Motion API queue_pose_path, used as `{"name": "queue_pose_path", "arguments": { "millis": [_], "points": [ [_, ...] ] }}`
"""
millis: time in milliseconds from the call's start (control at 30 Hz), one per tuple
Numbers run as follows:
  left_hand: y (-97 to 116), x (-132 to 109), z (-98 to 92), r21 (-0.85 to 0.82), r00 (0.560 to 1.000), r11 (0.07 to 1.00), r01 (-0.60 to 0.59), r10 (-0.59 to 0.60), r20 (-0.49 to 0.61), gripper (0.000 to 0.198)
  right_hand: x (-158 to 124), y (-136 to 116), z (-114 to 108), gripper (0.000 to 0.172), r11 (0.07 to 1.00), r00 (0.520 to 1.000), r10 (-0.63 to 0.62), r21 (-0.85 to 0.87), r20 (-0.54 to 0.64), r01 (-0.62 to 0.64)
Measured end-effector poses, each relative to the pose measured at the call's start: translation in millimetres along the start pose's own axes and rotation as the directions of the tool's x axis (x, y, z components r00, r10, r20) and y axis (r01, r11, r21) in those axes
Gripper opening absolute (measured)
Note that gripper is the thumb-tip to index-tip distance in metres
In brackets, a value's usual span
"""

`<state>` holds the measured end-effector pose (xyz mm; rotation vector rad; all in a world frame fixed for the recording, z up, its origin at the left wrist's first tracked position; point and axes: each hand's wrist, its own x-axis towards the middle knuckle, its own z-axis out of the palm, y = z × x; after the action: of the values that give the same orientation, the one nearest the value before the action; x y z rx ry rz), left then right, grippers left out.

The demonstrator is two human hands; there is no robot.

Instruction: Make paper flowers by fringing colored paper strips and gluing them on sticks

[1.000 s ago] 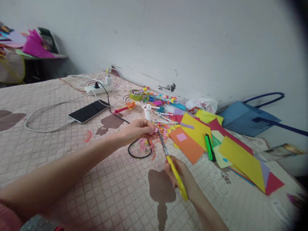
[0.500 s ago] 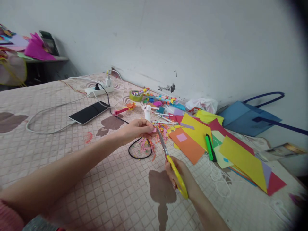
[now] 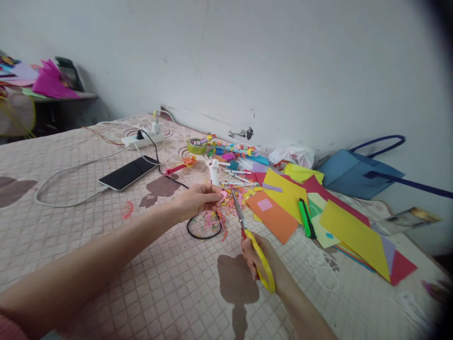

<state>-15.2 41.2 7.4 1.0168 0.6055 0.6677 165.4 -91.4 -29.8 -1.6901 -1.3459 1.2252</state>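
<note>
Between the fingertips of my left hand point(image 3: 200, 200) is a small pink paper piece point(image 3: 223, 195), mostly covered by the fingers. My right hand point(image 3: 260, 257) is closed around the yellow handles of a pair of scissors point(image 3: 241, 218). The blades point up and away, their tips just right of the pink piece and apart from it. Behind my left hand a white glue gun point(image 3: 213, 171) stands on the cloth. Coloured paper scraps point(image 3: 211, 224) lie below and beyond the fingers, partly inside a loop of black cable point(image 3: 188, 231).
Coloured paper sheets point(image 3: 354, 233), a green utility knife point(image 3: 306, 218) and white string point(image 3: 320, 262) lie to the right. A blue bag point(image 3: 361, 172) rests by the wall. At left are a tablet point(image 3: 129, 173) and a power strip point(image 3: 143, 140). Tape point(image 3: 197, 147) lies at the back.
My left hand has drawn slightly left with the pink piece, widening the gap to the scissor tips. The whole view has shifted a little. Both hands keep their hold.
</note>
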Motion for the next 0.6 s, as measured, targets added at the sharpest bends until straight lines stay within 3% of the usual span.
{"name": "queue_pose_path", "arguments": {
  "millis": [167,400,600],
  "points": [
    [-0.1,-1.3,1.5,-0.034,0.998,0.998,0.049,-0.05,-0.025,0.014,-0.7,2.4,0.5,0.061,1.0,1.0,-0.009,0.006,-0.008,0.009],
    [-4.1,0.9,2.3,-0.057,0.999,0.998,0.008,-0.009,-0.031,0.013,-1.0,1.5,0.9,0.064,1.0,1.0,-0.013,-0.017,-0.018,0.013],
    [-3.9,-0.1,3.2,-0.072,0.999,0.997,-0.01,0.008,-0.034,0.012,-0.2,10.0,-0.9,0.057,0.991,0.992,-0.121,-0.056,-0.026,0.119]
  ]
}}
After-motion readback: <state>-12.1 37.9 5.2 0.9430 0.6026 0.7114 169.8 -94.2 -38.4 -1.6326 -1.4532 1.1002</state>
